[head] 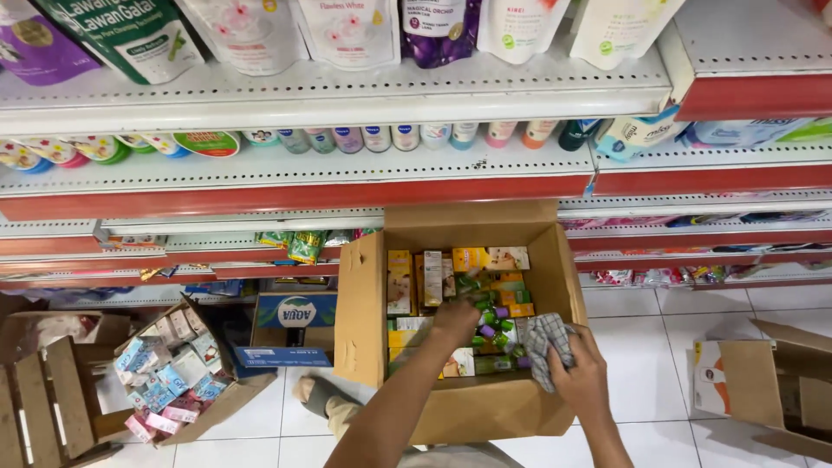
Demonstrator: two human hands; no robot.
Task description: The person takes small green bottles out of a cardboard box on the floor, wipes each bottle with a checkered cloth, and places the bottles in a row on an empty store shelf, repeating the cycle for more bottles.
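Clenched around a crumpled grey checked cloth (544,345), the right hand (582,380) rests at the right inner edge of the open brown cardboard box (364,312), the cloth draped over the goods just inside that wall. Left hand (457,319) reaches down into the middle of the box among the small green- and purple-capped bottles (492,328); its fingers are buried among them, so I cannot tell whether they grip anything. Flat yellow and orange cartons (400,282) stand packed along the left and far sides, leaving little free room inside. Its far flap stands up against the red-edged white metal shelves (347,186), and its left flap hangs open. Just left, touching or nearly so, sits a blue-and-white printed carton (295,325); farther left a tilted cardboard box of small pastel packets (169,377) leans on the white tiled floor (659,347). Open tiles lie to the right, up to another opened cardboard box (771,386) near the frame edge.
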